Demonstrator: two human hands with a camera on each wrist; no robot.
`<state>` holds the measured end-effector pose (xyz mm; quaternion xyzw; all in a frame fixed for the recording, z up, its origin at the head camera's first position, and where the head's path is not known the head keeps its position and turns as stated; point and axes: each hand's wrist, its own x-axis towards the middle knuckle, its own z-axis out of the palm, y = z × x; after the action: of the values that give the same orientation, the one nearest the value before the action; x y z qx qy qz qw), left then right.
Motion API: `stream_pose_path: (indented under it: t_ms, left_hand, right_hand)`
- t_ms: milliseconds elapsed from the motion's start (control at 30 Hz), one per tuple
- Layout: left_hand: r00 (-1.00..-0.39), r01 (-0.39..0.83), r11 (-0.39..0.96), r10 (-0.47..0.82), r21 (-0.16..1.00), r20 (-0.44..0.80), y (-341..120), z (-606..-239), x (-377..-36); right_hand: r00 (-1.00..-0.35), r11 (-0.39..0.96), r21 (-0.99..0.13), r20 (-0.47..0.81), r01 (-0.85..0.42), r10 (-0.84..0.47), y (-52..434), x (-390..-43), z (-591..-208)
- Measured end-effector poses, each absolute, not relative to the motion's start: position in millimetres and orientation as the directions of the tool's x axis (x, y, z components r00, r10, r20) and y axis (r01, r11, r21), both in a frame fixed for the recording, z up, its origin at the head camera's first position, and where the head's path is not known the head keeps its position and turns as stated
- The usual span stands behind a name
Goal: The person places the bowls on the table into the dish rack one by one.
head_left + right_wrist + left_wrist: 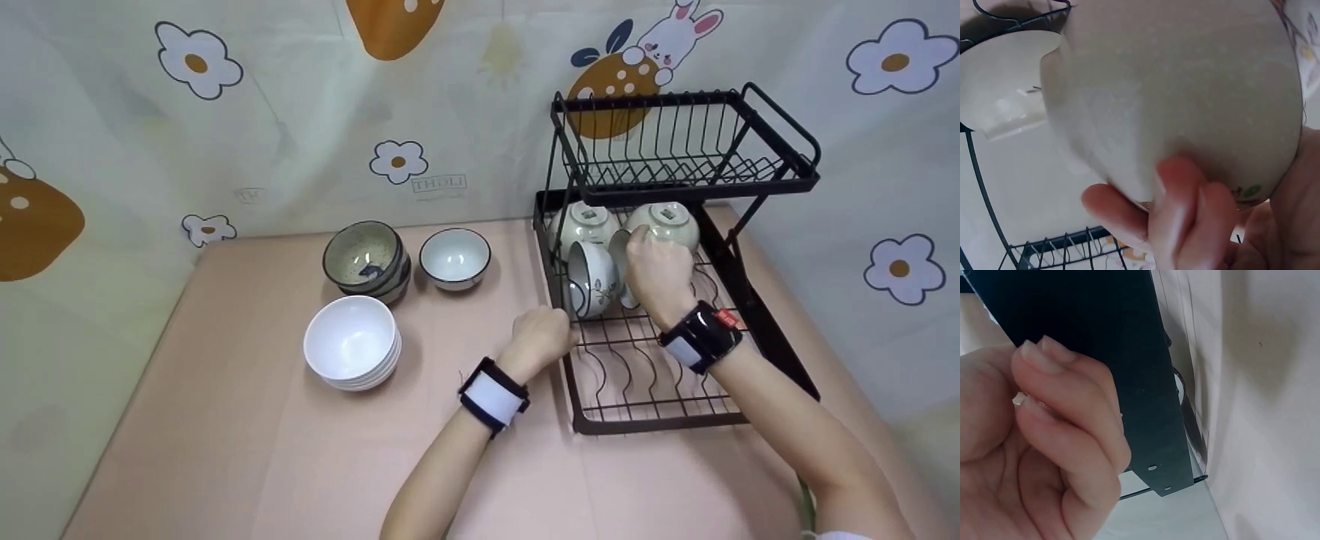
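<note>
In the head view my right hand [664, 274] grips a pale bowl [621, 247] tipped on its side over the lower tier of the black dish rack [690, 427]. The right wrist view shows fingers on the bowl's outer wall [1185, 90], near a small green leaf print. Just left of it, a flower-patterned bowl [598, 279] stands on edge between the wires. Two upturned bowls, one at left [585, 217] and one at right [667, 217], sit behind. My left hand [541, 335] is beside the rack's left side panel [1151, 399], fingers loosely curled, with no object seen in it.
On the pink table stand a stack of white bowls [352, 341], a stack of brownish-grey bowls [362, 259] and a single dark-rimmed bowl [455, 259]. The rack's upper wire tier [682, 184] overhangs the back of the lower one. A patterned cloth [300, 112] hangs behind.
</note>
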<state>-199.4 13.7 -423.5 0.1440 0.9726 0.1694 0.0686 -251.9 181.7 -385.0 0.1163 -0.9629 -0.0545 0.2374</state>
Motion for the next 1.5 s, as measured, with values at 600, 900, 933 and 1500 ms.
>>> stream_pose_path:
  t_ms: [600, 900, 933, 1500]
  left_hand:
    - [-0.947, 0.281, 0.891, 0.317, 0.357, -0.048, 15, -422, -199]
    - [-0.951, 0.269, 0.892, 0.305, 0.363, -0.043, 13, -422, -197]
    - [-0.951, 0.269, 0.892, 0.305, 0.365, -0.044, 13, -422, -197]
    - [-0.948, 0.247, 0.897, 0.302, 0.366, -0.1, 12, -422, -200]
  right_hand:
    - [-0.915, 0.971, 0.061, 0.325, -0.231, -0.238, 178, -262, -398]
    - [-0.875, 0.953, -0.093, 0.43, -0.29, -0.224, 185, -260, -403]
    - [-0.884, 0.954, -0.095, 0.411, -0.284, -0.222, 185, -259, -403]
    - [-0.913, 0.962, -0.059, 0.337, -0.266, -0.231, 185, -244, -397]
